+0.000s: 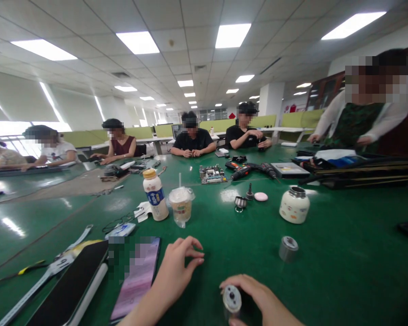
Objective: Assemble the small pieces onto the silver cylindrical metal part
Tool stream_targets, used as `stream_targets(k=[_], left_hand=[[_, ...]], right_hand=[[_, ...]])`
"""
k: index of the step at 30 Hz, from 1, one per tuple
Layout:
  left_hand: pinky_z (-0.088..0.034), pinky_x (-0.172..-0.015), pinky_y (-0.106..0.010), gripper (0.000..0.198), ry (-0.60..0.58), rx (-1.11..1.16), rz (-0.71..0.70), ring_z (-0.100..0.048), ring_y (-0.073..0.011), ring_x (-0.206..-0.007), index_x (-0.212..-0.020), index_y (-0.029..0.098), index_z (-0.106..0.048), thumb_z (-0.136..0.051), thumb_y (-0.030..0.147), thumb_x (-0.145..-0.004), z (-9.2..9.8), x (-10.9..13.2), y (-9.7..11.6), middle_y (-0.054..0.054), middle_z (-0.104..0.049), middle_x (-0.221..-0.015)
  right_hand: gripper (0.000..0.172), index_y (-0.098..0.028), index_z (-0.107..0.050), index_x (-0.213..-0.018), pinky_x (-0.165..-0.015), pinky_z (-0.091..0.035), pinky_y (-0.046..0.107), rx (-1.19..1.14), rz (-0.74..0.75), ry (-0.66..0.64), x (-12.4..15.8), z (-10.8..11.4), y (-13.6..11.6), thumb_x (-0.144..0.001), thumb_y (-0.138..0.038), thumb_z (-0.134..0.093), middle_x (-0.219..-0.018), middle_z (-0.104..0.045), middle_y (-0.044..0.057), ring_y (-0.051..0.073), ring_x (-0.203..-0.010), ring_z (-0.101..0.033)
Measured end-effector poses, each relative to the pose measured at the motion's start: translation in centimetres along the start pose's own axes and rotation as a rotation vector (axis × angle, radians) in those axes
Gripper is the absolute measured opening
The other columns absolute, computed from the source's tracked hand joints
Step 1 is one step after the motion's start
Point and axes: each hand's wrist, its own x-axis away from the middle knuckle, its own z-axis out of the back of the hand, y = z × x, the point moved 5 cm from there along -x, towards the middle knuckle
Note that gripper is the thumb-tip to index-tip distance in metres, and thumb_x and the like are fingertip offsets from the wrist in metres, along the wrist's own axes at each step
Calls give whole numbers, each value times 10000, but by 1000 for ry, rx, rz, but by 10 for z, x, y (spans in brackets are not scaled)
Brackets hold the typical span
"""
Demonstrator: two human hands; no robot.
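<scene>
My right hand [258,296] is closed around a small metal cylinder [231,299] that looks like a motor, its round end with dark holes facing up. To its left, my left hand [180,265] hovers over the green table [343,262] with fingers curved and a gap between thumb and fingertips, holding nothing. A similar metal cylinder [288,249] stands upright farther right. Beside my left forearm lies a phone [138,280] with a pinkish screen, partly blurred out.
A milk bottle [155,197], a lidded drink cup [181,206] and a cream jar [294,206] stand ahead. Beyond them are a circuit board [212,174] and power drills [243,171]. A dark tablet-like slab [71,285] lies at left. Several people sit or stand around the table.
</scene>
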Motion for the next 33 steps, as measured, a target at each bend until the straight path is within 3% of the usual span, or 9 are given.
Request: stream_targets(k=[3, 5, 10, 16, 25, 30, 33], left_hand=[[-435, -874, -399, 180, -56, -16, 31, -658, -250, -980, -903, 228, -634, -667, 99, -781, -10, -3, -14, 3, -773, -886], [-436, -884, -402, 183, -34, -4, 12, -653, -248, -986, -907, 229, -642, -676, 101, -781, -11, -2, -13, 2, -768, -887], [-491, -845, -331, 117, 44, 210, -95, -682, -193, -888, -899, 224, -626, -690, 165, -820, -8, 11, 21, -5, -739, -891], [-515, -794, -263, 170, -59, 318, -232, -676, -172, -886, -895, 217, -630, -726, 127, -788, -18, 32, 58, -3, -714, -870], [-473, -804, -284, 193, -54, 204, -235, -655, -170, -846, -848, 218, -631, -760, 115, -748, -21, 33, 59, 25, -735, -821], [-474, -756, -294, 269, -15, 155, -134, -664, -189, -783, -802, 208, -601, -826, 161, -662, -22, 31, 52, 31, -720, -727], [-484, -790, -298, 306, -19, 177, -136, -678, -198, -849, -902, 222, -622, -803, 133, -672, -21, 31, 51, 17, -742, -837]], right_hand=[[483, -183, -603, -1159, -949, -452, 372, 1, -1, -1, 1, 0, -2, -681, -170, -670, -1138, -667, 93, 261, -1059, -607], [479, -183, -604, -1155, -944, -454, 369, 0, -4, 5, 1, 0, -2, -680, -172, -669, -1134, -667, 93, 259, -1054, -608], [469, -185, -603, -1144, -940, -454, 373, -4, -3, 17, 1, -1, -1, -679, -180, -663, -1120, -661, 95, 260, -1047, -604], [351, -164, -608, -1040, -875, -475, 367, 11, 14, 55, 2, -3, 3, -691, -193, -634, -1032, -656, 104, 254, -967, -610], [382, -165, -605, -1066, -868, -472, 349, 0, 13, 53, 2, -2, 2, -688, -199, -643, -1041, -659, 97, 246, -970, -608], [412, -177, -611, -1096, -878, -472, 348, 9, 15, 47, 1, -2, 1, -687, -209, -651, -1068, -666, 92, 243, -981, -610], [437, -189, -603, -1122, -895, -469, 349, 19, 28, 53, 2, -2, 0, -688, -208, -649, -1084, -669, 89, 243, -998, -610]])
